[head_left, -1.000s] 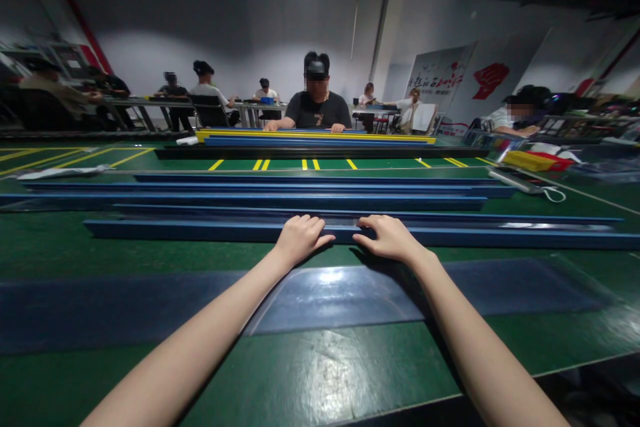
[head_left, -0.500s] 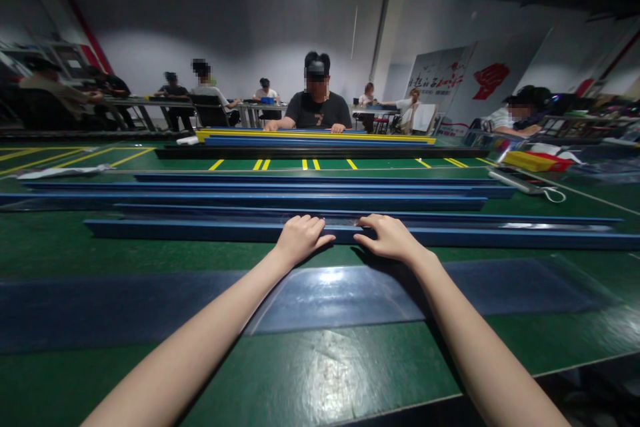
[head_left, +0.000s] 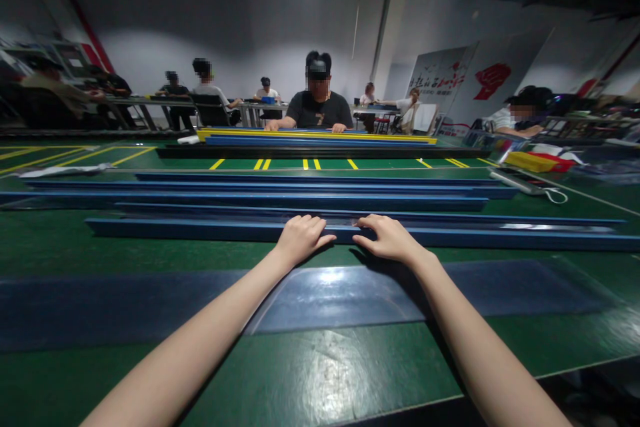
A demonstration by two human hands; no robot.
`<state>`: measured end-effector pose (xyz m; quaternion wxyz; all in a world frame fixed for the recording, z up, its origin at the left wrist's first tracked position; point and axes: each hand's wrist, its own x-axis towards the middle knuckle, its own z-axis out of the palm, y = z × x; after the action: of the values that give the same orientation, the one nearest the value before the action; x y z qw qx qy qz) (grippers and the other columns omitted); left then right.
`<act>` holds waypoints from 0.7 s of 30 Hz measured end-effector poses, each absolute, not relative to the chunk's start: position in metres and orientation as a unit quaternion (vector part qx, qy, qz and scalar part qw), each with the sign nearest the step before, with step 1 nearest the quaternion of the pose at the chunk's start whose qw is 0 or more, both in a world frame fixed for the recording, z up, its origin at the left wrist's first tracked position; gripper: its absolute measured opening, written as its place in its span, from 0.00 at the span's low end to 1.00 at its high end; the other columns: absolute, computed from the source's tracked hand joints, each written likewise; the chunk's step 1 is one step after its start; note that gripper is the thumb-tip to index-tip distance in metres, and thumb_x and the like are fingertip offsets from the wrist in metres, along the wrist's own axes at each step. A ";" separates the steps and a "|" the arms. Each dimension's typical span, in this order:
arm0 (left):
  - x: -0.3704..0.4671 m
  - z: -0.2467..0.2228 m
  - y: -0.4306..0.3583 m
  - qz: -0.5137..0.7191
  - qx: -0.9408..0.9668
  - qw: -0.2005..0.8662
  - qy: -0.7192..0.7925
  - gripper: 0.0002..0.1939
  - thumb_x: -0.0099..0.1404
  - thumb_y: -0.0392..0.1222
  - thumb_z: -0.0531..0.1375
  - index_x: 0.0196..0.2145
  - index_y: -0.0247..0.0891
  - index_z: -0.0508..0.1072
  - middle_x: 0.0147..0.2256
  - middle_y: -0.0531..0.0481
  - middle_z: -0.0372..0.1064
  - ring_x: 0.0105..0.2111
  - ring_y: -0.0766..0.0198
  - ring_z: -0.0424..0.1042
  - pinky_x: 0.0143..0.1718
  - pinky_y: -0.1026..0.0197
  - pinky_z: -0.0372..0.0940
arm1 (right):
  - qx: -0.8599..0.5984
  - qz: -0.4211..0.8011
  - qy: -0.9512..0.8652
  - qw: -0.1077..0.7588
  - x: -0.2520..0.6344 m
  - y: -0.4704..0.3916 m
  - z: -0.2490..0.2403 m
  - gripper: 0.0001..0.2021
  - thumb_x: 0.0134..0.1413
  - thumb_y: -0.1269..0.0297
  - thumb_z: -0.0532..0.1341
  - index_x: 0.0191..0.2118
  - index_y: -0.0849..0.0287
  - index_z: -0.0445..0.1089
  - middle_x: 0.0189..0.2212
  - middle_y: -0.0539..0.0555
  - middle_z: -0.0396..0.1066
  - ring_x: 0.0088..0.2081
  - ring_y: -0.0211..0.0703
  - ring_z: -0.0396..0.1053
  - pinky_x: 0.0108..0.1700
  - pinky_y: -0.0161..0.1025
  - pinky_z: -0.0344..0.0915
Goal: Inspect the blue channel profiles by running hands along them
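Note:
A long blue U-shaped channel strip (head_left: 190, 229) lies crosswise on the green table (head_left: 280, 373). My left hand (head_left: 300, 239) grips its near wall around the middle, fingers over the top edge and thumb on the near side. Just to the right, my right hand (head_left: 387, 239) holds the same wall in the same way, its thumb pointing at the left one. Both sets of fingertips are partly hidden inside the channel. A flat clear plastic strip (head_left: 330, 303) lies beneath my forearms, nearer to me.
Beyond are more blue strips (head_left: 425, 201), a black strip (head_left: 325, 153) and a yellow strip (head_left: 320, 135). A person (head_left: 319, 107) sits across the table, hands at the yellow strip. To the right lie a grey device with a white loop (head_left: 525, 181) and a yellow item (head_left: 530, 161).

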<state>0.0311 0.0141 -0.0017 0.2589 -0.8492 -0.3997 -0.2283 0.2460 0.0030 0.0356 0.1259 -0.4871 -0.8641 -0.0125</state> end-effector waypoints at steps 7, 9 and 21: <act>0.031 -0.001 0.014 -0.229 -0.852 0.248 -0.401 0.20 0.63 0.54 0.48 0.26 0.35 0.66 0.24 0.48 0.68 0.27 0.62 0.66 0.26 0.62 0.52 | -0.489 -0.016 -0.864 0.118 0.243 0.002 0.037 0.16 0.52 0.55 0.53 0.41 0.58 0.69 0.40 0.56 0.71 0.42 0.45 0.66 0.41 0.35 0.59; 0.031 -0.001 0.014 -0.230 -0.852 0.247 -0.400 0.20 0.63 0.54 0.48 0.26 0.35 0.66 0.24 0.47 0.68 0.27 0.62 0.66 0.26 0.62 0.52 | -0.495 -0.015 -0.861 0.113 0.243 0.001 0.037 0.16 0.51 0.56 0.53 0.41 0.58 0.68 0.39 0.56 0.71 0.42 0.45 0.66 0.41 0.35 0.59; 0.031 -0.002 0.014 -0.228 -0.850 0.250 -0.403 0.20 0.63 0.54 0.48 0.26 0.35 0.66 0.24 0.47 0.68 0.27 0.62 0.66 0.26 0.62 0.53 | -0.485 -0.023 -0.867 0.111 0.246 0.003 0.035 0.16 0.52 0.56 0.53 0.42 0.59 0.68 0.41 0.57 0.70 0.43 0.45 0.66 0.42 0.36 0.59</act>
<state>0.0312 0.0145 -0.0020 0.2504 -0.8504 -0.4026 -0.2280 0.2460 0.0033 0.0352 0.1109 -0.4848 -0.8673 -0.0226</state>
